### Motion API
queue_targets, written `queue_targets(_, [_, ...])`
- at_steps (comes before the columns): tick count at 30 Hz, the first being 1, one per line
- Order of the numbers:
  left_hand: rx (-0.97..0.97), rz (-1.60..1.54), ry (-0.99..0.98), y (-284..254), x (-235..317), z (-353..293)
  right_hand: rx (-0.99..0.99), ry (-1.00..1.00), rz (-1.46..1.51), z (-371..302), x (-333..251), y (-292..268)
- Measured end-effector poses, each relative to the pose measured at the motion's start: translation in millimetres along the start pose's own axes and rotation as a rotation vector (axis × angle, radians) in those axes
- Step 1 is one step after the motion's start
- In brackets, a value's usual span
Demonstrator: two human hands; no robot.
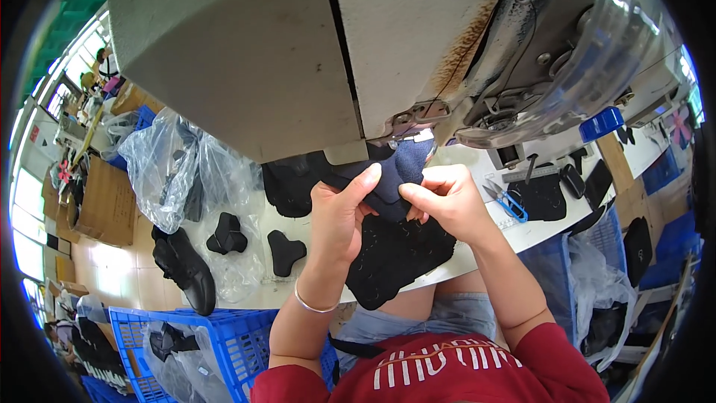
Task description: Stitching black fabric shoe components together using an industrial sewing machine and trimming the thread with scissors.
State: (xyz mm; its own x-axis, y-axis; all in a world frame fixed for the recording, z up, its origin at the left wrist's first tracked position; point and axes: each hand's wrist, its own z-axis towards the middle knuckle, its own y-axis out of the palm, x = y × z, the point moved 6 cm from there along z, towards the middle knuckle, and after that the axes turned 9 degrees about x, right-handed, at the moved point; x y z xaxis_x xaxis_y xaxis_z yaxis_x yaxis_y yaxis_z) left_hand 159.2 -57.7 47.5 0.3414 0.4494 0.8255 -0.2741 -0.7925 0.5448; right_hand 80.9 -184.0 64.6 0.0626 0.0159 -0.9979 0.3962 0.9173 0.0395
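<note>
Between both hands is a dark navy fabric piece (pixel 403 168), held up just below the head of a sewing machine (pixel 246 67). My left hand (pixel 339 213) pinches its left side, thumb on top. My right hand (pixel 451 198) pinches the lower right edge between thumb and fingers. A small light glows behind the piece; the needle itself is hidden. Under my hands, a black fabric sheet (pixel 399 261) hangs over the table's near edge. More black fabric (pixel 289 186) lies left of my left hand.
On the left are a three-lobed black piece (pixel 286 254), a similar bundle (pixel 227 233), a black shoe (pixel 184 269) and clear plastic bags (pixel 160 168). Blue-handled scissors (pixel 513 207) and a ruler (pixel 522 175) lie on the right. Blue crates (pixel 231 351) flank my legs.
</note>
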Motion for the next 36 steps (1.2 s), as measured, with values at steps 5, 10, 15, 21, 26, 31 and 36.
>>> queue_targets(5, [0.038,0.011,0.044,0.0,-5.1,-4.7,-0.028,-0.022,-0.024,4.2,-4.8,-6.6])
queue_targets(10, [0.054,-0.006,0.03,0.2,-7.8,-7.3,-0.067,0.023,-0.003,5.7,-0.6,-8.4])
queue_targets(15, [0.112,-0.087,0.006,2.8,-16.1,-9.5,-0.07,0.042,-0.036,7.6,-0.6,-13.5])
queue_targets(21, [0.199,-0.171,0.08,9.3,-24.8,-17.1,-0.057,0.003,-0.09,11.3,-9.0,-22.4])
queue_targets(26, [0.221,-0.17,0.11,20.5,-15.5,-27.5,-0.1,-0.01,-0.165,15.9,-16.0,-28.6])
queue_targets(31, [0.055,-0.015,0.03,27.4,-20.6,-30.7,-0.085,0.032,-0.172,17.0,-19.2,-32.4])
queue_targets(36, [0.055,-0.03,0.032,26.7,-21.3,-27.9,-0.071,0.005,-0.192,12.4,-16.3,-32.9])
